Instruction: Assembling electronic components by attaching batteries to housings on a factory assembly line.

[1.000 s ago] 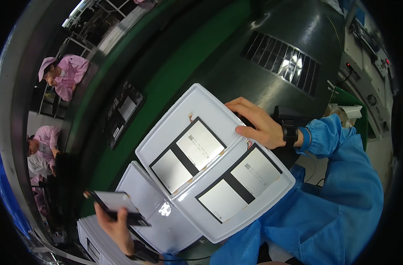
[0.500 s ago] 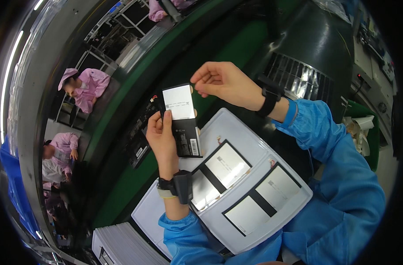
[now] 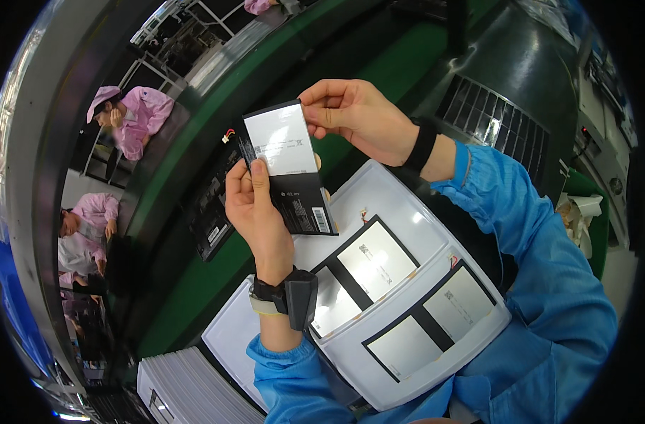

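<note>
Green conveyor belting (image 3: pixel 400 71) ran behind your raised hands, above a white tray (image 3: pixel 407 212) of flat battery packs. Your left hand (image 3: pixel 255 212) was clamped round the flat black pack (image 3: pixel 305 201), while your right hand (image 3: pixel 358 116) pinched the white sheet (image 3: pixel 280 138) at its top corner, against the pack's upper face.

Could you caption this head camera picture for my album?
Two hands, left and right, hold up a flat battery pack above a white tray.
</note>
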A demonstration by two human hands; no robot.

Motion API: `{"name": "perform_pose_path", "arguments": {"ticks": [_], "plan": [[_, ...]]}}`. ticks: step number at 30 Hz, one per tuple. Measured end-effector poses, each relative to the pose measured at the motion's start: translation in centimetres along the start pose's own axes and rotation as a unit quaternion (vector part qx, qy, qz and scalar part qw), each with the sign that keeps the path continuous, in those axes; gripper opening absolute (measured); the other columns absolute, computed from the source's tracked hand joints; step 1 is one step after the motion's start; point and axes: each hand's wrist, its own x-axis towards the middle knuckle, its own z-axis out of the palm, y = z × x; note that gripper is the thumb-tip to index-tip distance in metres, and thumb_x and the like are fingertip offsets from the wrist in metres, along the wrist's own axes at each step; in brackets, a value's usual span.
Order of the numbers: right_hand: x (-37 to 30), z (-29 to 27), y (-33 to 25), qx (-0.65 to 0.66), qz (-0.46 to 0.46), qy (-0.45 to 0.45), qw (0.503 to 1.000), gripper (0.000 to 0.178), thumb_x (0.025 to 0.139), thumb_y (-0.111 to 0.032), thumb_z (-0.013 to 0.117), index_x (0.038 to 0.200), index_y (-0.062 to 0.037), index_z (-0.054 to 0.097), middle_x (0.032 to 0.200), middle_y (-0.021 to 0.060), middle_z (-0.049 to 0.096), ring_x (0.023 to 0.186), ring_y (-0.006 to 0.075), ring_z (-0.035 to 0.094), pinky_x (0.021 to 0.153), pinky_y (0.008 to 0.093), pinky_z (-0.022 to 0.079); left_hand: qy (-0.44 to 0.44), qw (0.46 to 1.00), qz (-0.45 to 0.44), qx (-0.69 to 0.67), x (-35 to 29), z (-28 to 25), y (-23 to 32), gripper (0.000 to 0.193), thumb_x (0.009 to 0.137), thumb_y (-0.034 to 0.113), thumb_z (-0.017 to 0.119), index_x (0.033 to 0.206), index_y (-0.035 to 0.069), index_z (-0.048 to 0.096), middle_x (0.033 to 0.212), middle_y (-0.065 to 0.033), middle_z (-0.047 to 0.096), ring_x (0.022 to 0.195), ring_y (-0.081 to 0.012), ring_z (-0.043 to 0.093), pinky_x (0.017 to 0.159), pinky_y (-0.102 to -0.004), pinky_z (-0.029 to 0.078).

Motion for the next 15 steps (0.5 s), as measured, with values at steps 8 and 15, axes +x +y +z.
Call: {"name": "perform_pose_path", "arguments": {"ticks": [8, 15], "plan": [[-1.9, 3.2, 0.3, -0.088, 0.013, 0.06, 0.994, 0.015, 0.09, -0.007, 0.069, 0.1, 0.0048, 0.071, 0.086, 0.0103, 0.072, 0.077, 0.0132, 0.069, 0.071, 0.0256, 0.058, 0.081, 0.996, 0.028, -0.002, 0.2, 0.3, -0.3, 0.029, 0.103, 0.021, 0.057, 0.118, -0.002, 0.049, 0.1, -0.0079, 0.07, 0.082, -0.0106, 0.065, 0.07, -0.0243, 0.053], [-2.9, 3.9, -0.5, -0.192, -0.027, 0.035, 0.98, 0.018, 0.09, -0.005, 0.069, 0.106, 0.0044, 0.069, 0.093, 0.0117, 0.072, 0.081, 0.0129, 0.069, 0.072, 0.0248, 0.058, 0.047, 0.998, -0.03, -0.004, -0.1, -0.1, 0.1, 0.035, 0.101, 0.021, 0.06, 0.123, -0.003, 0.045, 0.107, -0.0089, 0.069, 0.097, -0.0113, 0.062, 0.087, -0.0249, 0.048]]}}
